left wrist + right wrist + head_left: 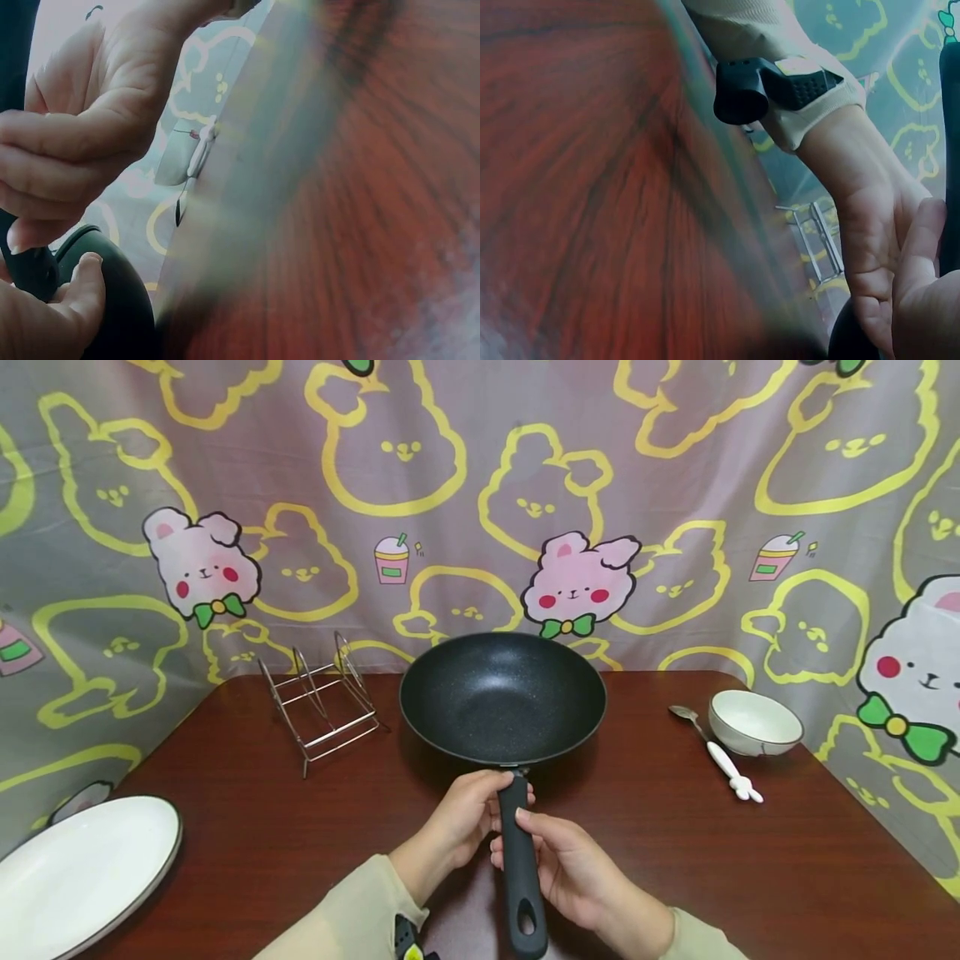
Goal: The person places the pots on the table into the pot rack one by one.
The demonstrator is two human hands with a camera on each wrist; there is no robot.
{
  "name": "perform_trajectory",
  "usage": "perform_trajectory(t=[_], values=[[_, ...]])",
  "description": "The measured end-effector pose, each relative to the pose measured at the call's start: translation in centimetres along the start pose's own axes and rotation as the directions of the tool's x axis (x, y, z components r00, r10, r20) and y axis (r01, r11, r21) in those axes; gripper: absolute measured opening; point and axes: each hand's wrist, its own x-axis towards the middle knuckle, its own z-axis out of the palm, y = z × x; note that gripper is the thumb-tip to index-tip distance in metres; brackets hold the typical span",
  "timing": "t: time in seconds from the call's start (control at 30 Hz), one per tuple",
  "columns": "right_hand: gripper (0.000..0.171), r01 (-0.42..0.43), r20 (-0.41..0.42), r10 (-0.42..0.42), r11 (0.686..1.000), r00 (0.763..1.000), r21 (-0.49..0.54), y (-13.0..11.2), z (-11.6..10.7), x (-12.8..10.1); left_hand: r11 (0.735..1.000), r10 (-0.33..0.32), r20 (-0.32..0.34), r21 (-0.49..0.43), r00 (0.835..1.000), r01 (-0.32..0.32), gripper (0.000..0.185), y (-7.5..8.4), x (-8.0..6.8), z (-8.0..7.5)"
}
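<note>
A black non-stick pan sits in the middle of the dark wooden table, its black handle pointing toward me. My left hand grips the handle near the pan's rim. My right hand curls round the handle a little lower, from the right. In the left wrist view the curled fingers of both hands meet over the dark handle. In the right wrist view the left wrist and the handle's edge show.
A wire rack stands left of the pan. A white plate lies at the front left corner. A white bowl and a spoon with a white handle lie at the right. A patterned cloth hangs behind the table.
</note>
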Motion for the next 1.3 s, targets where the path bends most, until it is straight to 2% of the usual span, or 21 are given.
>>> perform_trajectory(t=[0.2,0.4,0.67,0.83,1.07,1.3], values=[[0.026,0.0,0.048,-0.001,1.0,0.999,0.025,0.01,0.3,-0.32,1.0,-0.006,-0.001,0.019,1.0,0.006,0.028,0.15,0.1,-0.01],[0.02,0.016,0.043,-0.016,1.0,0.999,0.009,0.01,0.42,-0.4,1.0,-0.021,-0.005,0.017,1.0,0.021,0.029,0.39,0.11,0.07],[0.019,0.038,0.022,-0.037,0.999,0.999,-0.032,-0.04,0.42,-0.31,1.0,-0.011,-0.003,-0.014,1.0,0.011,0.031,0.51,0.09,0.21],[0.018,0.044,0.047,-0.043,0.999,0.998,-0.029,0.06,0.38,-0.38,0.999,-0.003,-0.008,-0.041,1.0,0.003,0.033,0.39,0.05,0.26],[0.017,0.073,0.087,-0.072,0.997,0.994,-0.014,0.01,0.25,-0.48,0.997,0.043,-0.002,-0.059,0.999,-0.043,0.033,0.34,0.04,0.48],[0.017,0.085,0.092,-0.082,0.996,0.992,-0.025,0.2,0.18,-0.68,0.997,0.036,-0.001,-0.069,0.999,-0.036,0.03,0.0,0.0,0.48]])
